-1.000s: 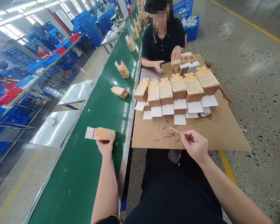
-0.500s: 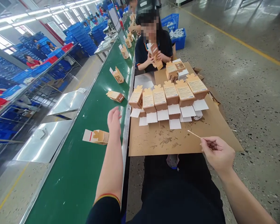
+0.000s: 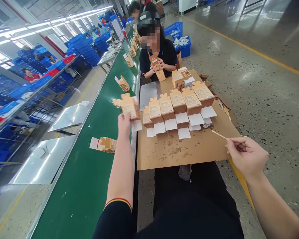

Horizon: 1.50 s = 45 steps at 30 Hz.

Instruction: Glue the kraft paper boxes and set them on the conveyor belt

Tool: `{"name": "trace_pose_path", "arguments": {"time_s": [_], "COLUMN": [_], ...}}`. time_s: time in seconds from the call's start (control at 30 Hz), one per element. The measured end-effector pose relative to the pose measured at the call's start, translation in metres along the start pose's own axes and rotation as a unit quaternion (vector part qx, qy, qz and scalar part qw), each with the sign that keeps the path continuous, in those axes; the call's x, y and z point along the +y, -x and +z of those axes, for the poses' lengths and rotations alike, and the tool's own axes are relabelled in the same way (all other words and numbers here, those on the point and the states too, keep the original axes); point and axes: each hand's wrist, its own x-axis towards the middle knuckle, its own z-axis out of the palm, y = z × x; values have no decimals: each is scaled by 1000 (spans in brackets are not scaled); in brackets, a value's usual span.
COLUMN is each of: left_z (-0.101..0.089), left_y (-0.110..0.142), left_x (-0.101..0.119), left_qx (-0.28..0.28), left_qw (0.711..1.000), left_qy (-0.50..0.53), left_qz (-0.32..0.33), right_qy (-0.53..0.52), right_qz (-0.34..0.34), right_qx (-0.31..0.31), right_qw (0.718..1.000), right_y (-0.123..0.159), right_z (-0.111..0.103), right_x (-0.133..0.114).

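Note:
My left hand (image 3: 124, 125) is closed on a small tan-and-brown carton (image 3: 129, 108), held above the belt's right edge; its white flap (image 3: 136, 125) hangs open below. In my right hand (image 3: 249, 154), a thin cotton swab (image 3: 219, 134) is pinched between thumb and fingers, its tip pointing left over the cardboard sheet (image 3: 201, 149). Similar cartons (image 3: 168, 108) stand in a row on the cardboard, white flaps sticking out toward me. Another carton (image 3: 108, 145) lies on the green belt (image 3: 77, 179) beside my left forearm.
More cartons (image 3: 123, 83) sit along the belt. Across the cardboard a co-worker (image 3: 168, 61) holds a carton in both hands, near a small carton group (image 3: 180, 77). Blue crates (image 3: 183, 46) stand on the floor behind. Wet-looking dark marks spot the cardboard.
My left hand has closed on the leftmost carton of the row and shifted it left over the belt's edge. My right hand has moved right and slightly up with the cotton swab.

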Motion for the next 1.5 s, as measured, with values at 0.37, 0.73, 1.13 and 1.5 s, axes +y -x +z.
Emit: {"name": "trace_pose_path", "arguments": {"time_s": [0.37, 0.73, 1.13, 1.5], "left_z": [-63, -31, -23, -15], "left_y": [176, 191, 193, 201], "left_x": [-46, -77, -72, -73], "left_qx": [-131, -134, -114, -98], "left_qw": [977, 979, 983, 989], "left_qy": [133, 79, 56, 28], "left_qz": [-101, -133, -132, -105], "right_qy": [165, 174, -110, -100], "right_qz": [-39, -52, -43, -73], "right_qx": [-143, -172, -287, -293], "right_qw": [975, 968, 951, 948], "right_y": [-71, -81, 64, 95], "right_z": [40, 38, 65, 99], "right_x": [24, 27, -42, -36]}}
